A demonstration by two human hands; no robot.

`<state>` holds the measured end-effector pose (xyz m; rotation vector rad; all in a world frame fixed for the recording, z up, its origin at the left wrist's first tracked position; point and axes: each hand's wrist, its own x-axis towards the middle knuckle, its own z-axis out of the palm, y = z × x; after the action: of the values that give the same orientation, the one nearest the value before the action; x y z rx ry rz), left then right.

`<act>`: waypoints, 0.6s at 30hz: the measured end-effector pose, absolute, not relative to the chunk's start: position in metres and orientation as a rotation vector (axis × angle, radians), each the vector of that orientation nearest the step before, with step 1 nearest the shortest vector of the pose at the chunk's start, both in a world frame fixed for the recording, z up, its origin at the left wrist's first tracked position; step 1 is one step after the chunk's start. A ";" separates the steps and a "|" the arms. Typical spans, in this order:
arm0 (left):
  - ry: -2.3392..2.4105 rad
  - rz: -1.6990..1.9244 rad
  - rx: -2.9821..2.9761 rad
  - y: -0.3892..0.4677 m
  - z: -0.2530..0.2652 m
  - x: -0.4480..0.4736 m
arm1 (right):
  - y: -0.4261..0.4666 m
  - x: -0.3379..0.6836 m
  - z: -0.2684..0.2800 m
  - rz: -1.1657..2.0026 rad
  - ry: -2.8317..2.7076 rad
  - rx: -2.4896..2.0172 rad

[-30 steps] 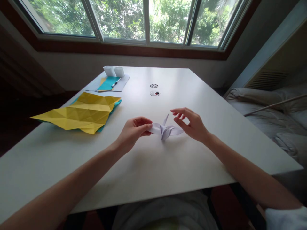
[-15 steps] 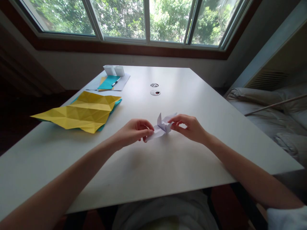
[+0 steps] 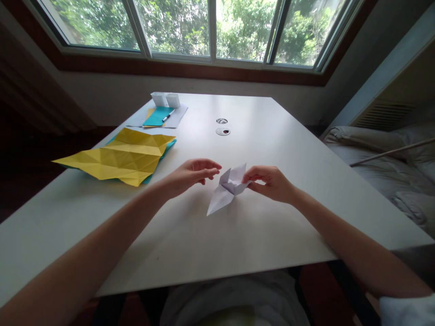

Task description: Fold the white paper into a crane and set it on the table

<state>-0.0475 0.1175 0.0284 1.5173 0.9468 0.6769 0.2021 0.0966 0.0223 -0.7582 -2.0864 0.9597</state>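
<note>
A folded white paper figure [image 3: 222, 197], origami with several pointed flaps, is held just over the white table [image 3: 190, 253]. My right hand [image 3: 267, 183] pinches its right side between thumb and fingers. One long flap points down and to the left, and two shorter ones stick up. My left hand [image 3: 195, 176] is beside the figure on the left, apart from it, with thumb and fingers parted and nothing between them.
Creased yellow paper [image 3: 118, 156] lies over teal paper at the left. Behind it are a teal sheet [image 3: 158, 116], a pen [image 3: 168, 115] and two small white containers [image 3: 165, 99]. Two round table inserts [image 3: 223, 131] sit near the middle.
My left hand has let go of the paper figure's left flap and moved slightly up. The figure has turned, its long flap now lower, while my right hand keeps its pinch.
</note>
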 end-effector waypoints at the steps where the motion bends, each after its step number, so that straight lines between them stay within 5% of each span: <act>1: 0.929 0.649 1.545 0.117 0.029 -0.046 | 0.096 0.203 0.024 0.916 -2.116 -0.768; 18: 1.003 0.683 2.212 0.090 0.039 -0.025 | 0.095 0.202 0.022 0.453 -2.200 -0.683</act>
<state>-0.0255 0.0901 0.0387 2.2118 1.0030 0.6833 0.2022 0.0949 0.0221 -0.6830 -2.1996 0.4525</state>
